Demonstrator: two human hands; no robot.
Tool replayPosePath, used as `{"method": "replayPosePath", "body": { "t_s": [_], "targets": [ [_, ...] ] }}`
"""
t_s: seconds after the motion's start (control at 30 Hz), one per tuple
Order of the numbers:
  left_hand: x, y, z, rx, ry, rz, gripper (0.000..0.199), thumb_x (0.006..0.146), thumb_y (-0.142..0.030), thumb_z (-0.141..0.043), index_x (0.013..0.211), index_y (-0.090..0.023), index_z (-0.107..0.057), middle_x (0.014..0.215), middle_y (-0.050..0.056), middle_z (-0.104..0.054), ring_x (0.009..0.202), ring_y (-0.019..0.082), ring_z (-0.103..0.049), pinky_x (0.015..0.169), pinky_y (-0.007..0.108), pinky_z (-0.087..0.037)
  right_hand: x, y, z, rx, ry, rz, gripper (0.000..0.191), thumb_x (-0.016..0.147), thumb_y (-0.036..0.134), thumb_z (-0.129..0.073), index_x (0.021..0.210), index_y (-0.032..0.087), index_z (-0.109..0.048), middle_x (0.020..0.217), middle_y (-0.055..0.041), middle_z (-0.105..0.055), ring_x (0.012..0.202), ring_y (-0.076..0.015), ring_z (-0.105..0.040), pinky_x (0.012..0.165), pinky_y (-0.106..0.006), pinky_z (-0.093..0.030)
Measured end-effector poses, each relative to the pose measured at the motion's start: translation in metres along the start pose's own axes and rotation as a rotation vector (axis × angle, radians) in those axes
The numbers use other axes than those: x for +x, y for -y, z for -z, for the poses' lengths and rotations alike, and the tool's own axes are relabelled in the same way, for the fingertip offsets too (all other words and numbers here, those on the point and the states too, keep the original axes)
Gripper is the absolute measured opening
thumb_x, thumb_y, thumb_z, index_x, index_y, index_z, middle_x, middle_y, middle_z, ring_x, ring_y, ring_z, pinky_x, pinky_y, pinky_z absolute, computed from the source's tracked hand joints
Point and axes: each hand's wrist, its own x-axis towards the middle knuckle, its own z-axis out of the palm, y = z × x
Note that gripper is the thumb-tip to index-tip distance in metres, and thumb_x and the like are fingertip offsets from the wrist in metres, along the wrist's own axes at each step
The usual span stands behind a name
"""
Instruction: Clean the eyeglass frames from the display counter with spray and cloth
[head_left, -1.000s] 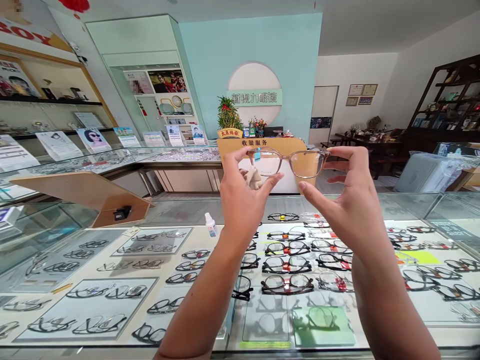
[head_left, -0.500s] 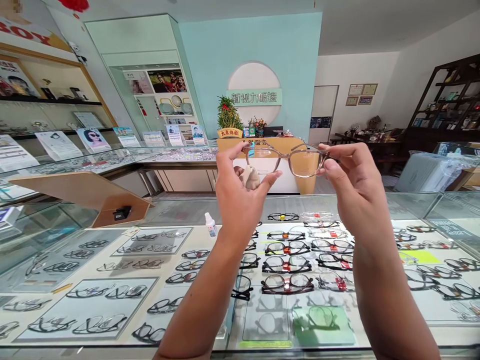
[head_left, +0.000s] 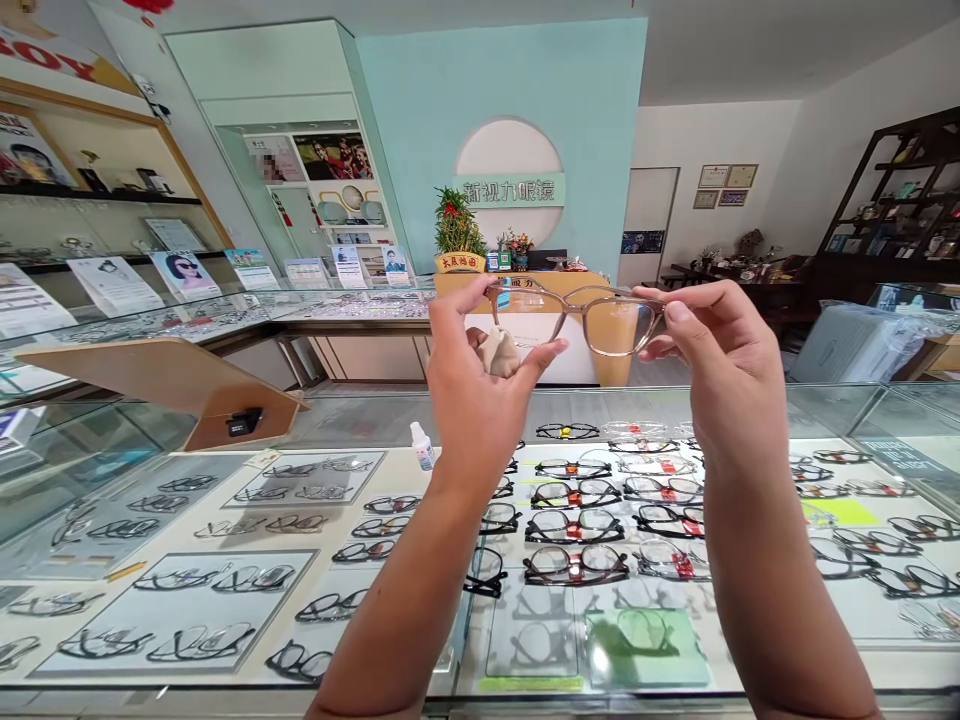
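A pair of clear-lensed glasses with a thin brownish frame (head_left: 576, 303) is held up above the glass counter. My left hand (head_left: 484, 385) grips its left end between thumb and fingers, with a crumpled beige cloth (head_left: 501, 353) tucked in the same palm. At the other end, my right hand (head_left: 724, 360) pinches the frame near the hinge, its thumb on the near side and fingers behind. The temples are mostly hidden.
Rows of glasses (head_left: 575, 565) lie in the glass display counter (head_left: 360, 690) below. A small white bottle (head_left: 422, 447) stands left of my left forearm. Further left is a tilted wooden board (head_left: 150, 375). A reception desk (head_left: 615, 372) and a plant (head_left: 457, 222) stand beyond.
My right hand has shifted slightly right, and its thumb has moved up onto the frame's corner. The glasses have turned a little, their right lens slightly lower and further right.
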Motion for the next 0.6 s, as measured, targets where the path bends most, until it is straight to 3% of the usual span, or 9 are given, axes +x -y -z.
{"method": "replayPosePath", "body": {
  "t_s": [0.2,0.37,0.6],
  "targets": [
    [0.001,0.0021,-0.0015,-0.059,-0.024,-0.021,0.075,0.08,-0.048,-0.094,0.141,-0.034,-0.054,0.144,0.01,-0.069,0.123,0.027,-0.067,0.099,0.042,-0.057,0.0053,-0.0081,0.0037,0.264,0.054,-0.115,0.015,0.098,0.041,-0.076,0.097,0.028,-0.069,0.107,-0.0034,-0.08,0.069,-0.0135,-0.065,0.067,-0.031,-0.059],
    [0.0012,0.0006,-0.0019,-0.087,-0.025,-0.001,0.076,0.076,-0.048,-0.097,0.14,-0.033,-0.057,0.14,0.01,-0.07,0.102,0.023,-0.069,0.084,0.038,-0.057,0.0049,-0.003,0.0024,0.359,0.08,-0.185,0.014,0.097,0.043,-0.077,0.101,0.029,-0.073,0.103,-0.0021,-0.078,0.064,-0.012,-0.059,0.06,-0.029,-0.056],
    [-0.0006,-0.0016,-0.0039,-0.125,-0.027,0.015,0.077,0.073,-0.046,-0.099,0.139,-0.034,-0.059,0.137,0.008,-0.07,0.085,0.019,-0.064,0.077,0.037,-0.056,0.007,-0.0061,0.0009,0.401,0.063,-0.181,0.015,0.096,0.043,-0.078,0.099,0.028,-0.074,0.092,-0.0005,-0.07,0.058,-0.0105,-0.051,0.05,-0.028,-0.044]
  ]
}}
